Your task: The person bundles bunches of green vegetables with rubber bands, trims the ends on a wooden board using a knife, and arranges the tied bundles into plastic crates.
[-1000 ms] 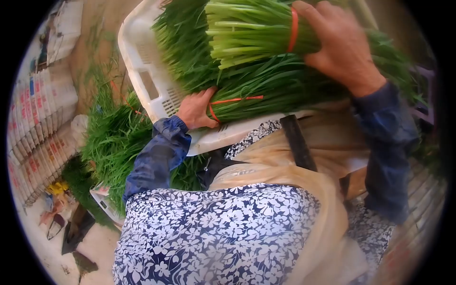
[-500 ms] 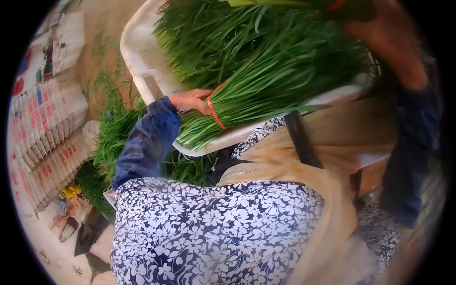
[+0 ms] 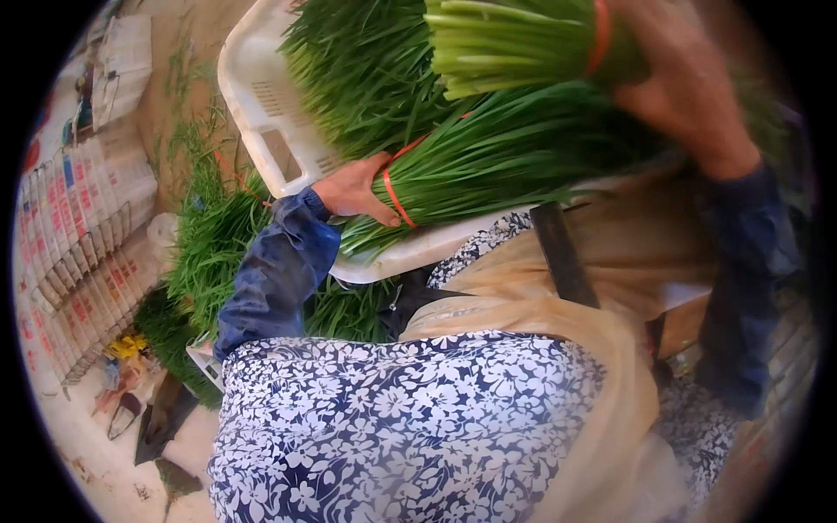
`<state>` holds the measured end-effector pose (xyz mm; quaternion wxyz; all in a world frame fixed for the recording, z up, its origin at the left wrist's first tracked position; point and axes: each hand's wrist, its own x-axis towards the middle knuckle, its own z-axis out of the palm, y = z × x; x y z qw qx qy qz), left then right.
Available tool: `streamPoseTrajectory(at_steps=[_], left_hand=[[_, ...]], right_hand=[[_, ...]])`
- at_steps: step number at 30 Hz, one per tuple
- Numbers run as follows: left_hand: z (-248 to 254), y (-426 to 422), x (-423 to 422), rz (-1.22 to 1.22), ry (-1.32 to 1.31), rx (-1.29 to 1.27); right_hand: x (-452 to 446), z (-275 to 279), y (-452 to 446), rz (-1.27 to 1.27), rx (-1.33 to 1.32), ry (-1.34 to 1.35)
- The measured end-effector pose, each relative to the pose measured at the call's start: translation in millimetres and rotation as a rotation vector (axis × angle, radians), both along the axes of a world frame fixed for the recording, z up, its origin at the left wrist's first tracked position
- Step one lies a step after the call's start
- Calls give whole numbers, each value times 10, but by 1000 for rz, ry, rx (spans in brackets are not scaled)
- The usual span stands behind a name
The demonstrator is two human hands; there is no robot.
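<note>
My left hand [image 3: 356,189] lies around the cut end of a bunch of garlic chives [image 3: 523,148], thumb and fingers spread across it beside its red band [image 3: 397,199]. That bunch rests along the near side of a white plastic crate [image 3: 253,131]. My right hand [image 3: 684,96] is closed round a second bunch of garlic chives [image 3: 514,44], raised over the crate with its pale cut ends pointing left. A red band [image 3: 600,39] ties it near my fingers. More chives [image 3: 366,78] fill the crate behind.
Loose chives [image 3: 205,244] lie left of the crate, on and near the floor. Stacked printed sheets or packs [image 3: 83,209] stand at the far left. A yellow item [image 3: 128,346] and a dark object [image 3: 164,418] lie below them. My tan apron [image 3: 636,235] borders the crate.
The bunch in my right hand has come down and further into view over the crate. My left hand has shifted slightly, its thumb and fingers now wider apart on the lower bunch.
</note>
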<state>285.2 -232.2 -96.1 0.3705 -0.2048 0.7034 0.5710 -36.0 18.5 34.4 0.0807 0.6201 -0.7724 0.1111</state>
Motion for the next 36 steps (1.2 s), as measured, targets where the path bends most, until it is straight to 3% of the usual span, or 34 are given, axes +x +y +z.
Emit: streamPoseTrajectory(at_steps=[3, 5, 8, 16, 19, 22, 24, 25, 27, 28, 29, 30, 32, 34, 36], left_hand=[[135, 117, -84, -38, 36, -163], [189, 276, -51, -143, 91, -406], [146, 389, -47, -253, 187, -553], [343, 531, -221, -232, 109, -620], [330, 533, -205, -230, 73, -584], [252, 529, -103, 6, 349, -305], [286, 564, -83, 33, 323, -393], [319, 527, -122, 189, 286, -98], [306, 495, -199, 91, 328, -167], [300, 485, -195, -7, 368, -236], [296, 479, -149, -20, 29, -206], [292, 484, -126, -21, 19, -200], [280, 508, -112, -55, 238, -356], [263, 524, -118, -69, 259, -374], [260, 518, -92, -97, 277, -402]], right_hand=[[106, 77, -189, 2, 67, 40], [181, 139, -423, 62, 19, 40], [400, -80, -831, 150, -149, 29], [853, -276, -1326, 259, -144, -111], [761, -127, -1313, 289, 45, -163], [463, 263, -1467, 435, 656, -754], [437, -184, -1328, 476, 357, -724], [485, -462, -1281, 474, 361, -730], [629, -841, -1228, 346, 373, -528], [640, -897, -1224, 349, 375, -539], [644, -931, -1223, 332, 297, -426], [656, -915, -1228, 312, 219, -314], [693, -836, -1241, 332, 260, -339], [851, -609, -1214, 307, 103, -184], [995, -585, -1233, 343, 41, -203]])
